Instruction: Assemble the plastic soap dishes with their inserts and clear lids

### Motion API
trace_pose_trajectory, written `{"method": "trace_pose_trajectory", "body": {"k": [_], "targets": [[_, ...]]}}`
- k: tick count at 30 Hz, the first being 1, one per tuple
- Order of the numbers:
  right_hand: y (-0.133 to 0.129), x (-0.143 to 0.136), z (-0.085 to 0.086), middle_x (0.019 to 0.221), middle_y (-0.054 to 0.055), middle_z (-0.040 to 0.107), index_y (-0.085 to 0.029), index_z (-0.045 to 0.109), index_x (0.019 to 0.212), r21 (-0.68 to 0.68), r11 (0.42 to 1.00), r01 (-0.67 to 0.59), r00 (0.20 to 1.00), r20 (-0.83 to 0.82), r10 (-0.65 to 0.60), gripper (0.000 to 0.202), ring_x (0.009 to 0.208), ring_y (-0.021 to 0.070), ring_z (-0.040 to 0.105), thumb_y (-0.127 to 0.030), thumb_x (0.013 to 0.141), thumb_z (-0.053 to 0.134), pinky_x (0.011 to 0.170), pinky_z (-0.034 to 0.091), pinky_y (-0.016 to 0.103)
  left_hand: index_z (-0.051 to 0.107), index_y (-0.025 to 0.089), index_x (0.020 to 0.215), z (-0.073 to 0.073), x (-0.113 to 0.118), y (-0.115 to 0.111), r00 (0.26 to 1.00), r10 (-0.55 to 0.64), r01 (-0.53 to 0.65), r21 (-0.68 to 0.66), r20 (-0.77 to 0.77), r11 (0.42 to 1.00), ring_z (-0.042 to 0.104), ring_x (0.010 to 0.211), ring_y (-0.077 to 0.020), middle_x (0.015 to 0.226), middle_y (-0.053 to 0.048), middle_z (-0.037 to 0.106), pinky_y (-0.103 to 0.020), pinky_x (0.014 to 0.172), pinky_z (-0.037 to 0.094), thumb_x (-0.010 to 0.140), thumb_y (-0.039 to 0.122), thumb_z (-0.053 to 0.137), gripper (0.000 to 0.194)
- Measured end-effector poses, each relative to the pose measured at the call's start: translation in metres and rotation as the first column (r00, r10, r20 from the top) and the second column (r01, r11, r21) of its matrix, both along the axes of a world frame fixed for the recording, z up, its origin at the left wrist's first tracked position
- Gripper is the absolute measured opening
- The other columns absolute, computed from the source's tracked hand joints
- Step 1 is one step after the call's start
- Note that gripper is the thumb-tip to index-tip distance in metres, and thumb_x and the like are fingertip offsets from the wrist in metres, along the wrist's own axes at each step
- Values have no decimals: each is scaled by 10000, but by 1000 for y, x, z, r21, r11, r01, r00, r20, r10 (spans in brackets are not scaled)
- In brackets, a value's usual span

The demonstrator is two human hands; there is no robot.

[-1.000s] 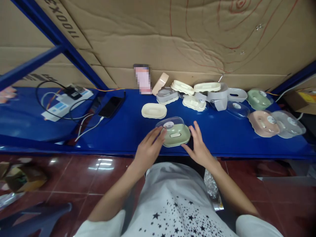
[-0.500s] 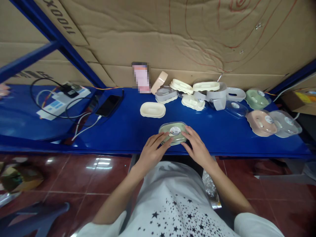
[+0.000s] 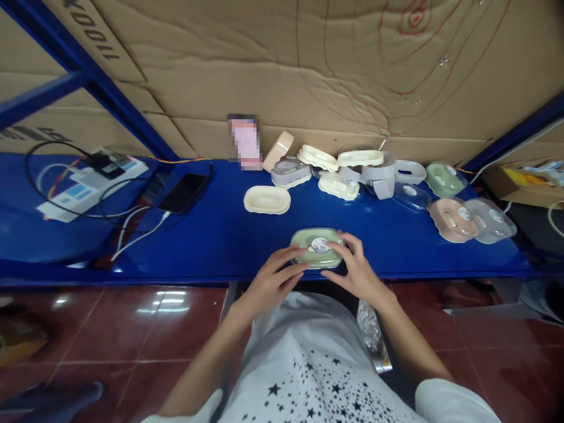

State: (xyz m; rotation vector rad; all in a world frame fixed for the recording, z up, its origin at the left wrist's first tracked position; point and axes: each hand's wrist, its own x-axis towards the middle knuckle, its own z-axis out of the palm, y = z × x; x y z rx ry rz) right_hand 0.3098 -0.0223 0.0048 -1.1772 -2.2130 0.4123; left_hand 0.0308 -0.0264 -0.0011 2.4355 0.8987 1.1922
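Note:
A pale green soap box [image 3: 302, 239] with a clear lid and a round white sticker is near the front edge of the blue table. My left hand [image 3: 272, 283] holds its left end, fingers along the top and front side. Around the right end are the fingers and thumb of my right hand [image 3: 358, 269], one fingertip by the sticker. Behind it, a cream soap dish tray [image 3: 267, 200] lies alone.
Along the cardboard backing are cream and grey soap box parts [image 3: 338, 185], a clear lid [image 3: 412, 196], and green [image 3: 444, 180] and pink [image 3: 453, 219] boxes. A pixelated phone [image 3: 245, 141] leans there. Left are a dark phone [image 3: 185, 192] and a power strip [image 3: 90, 188] with cables.
My right hand's fingers have shifted from the lid's top toward the box's right end, and my left hand has slid slightly down its front. The camera view has turned slightly right.

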Motion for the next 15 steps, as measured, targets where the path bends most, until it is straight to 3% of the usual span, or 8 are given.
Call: {"method": "trace_pose_trajectory", "body": {"k": [3, 5, 8, 15], "targets": [[-1, 7, 1, 1741, 124, 259, -368, 471, 1565, -29, 1000, 7, 999, 40, -5, 563, 1639, 352, 314, -446, 1042, 664, 1267, 453, 604, 638, 304, 1412, 1, 3, -1, 1000, 3, -2, -43, 24, 999, 620, 1401, -257, 1495, -116, 612, -485, 1132, 602, 1010, 118, 678, 445], [-2, 17, 2, 1741, 118, 307, -361, 502, 1545, -20, 999, 35, 999, 41, -35, 548, 1624, 347, 346, -450, 1034, 677, 1273, 438, 610, 632, 302, 1428, 0, 2, 0, 999, 47, -46, -44, 21, 998, 611, 1407, -271, 1530, -134, 573, -481, 1123, 607, 1008, 140, 689, 453], [-7, 43, 2, 1691, 133, 407, -343, 550, 1522, 34, 981, 192, 981, 3, -192, 552, 1572, 363, 434, -450, 1007, 715, 1249, 459, 616, 634, 309, 1430, -1, -1, 1, 993, 118, -118, -54, 13, 992, 619, 1394, -282, 1535, -136, 562, -501, 1123, 605, 1021, 159, 669, 437], [-30, 109, 8, 1590, 160, 533, -282, 627, 1464, 197, 807, 557, 830, -103, -548, 588, 1509, 379, 516, -524, 948, 769, 1234, 451, 623, 683, 299, 1331, -7, -3, 1, 991, 133, -131, -93, 15, 987, 681, 1280, -238, 1458, -108, 622, -462, 1076, 630, 1030, 163, 655, 332]]}}
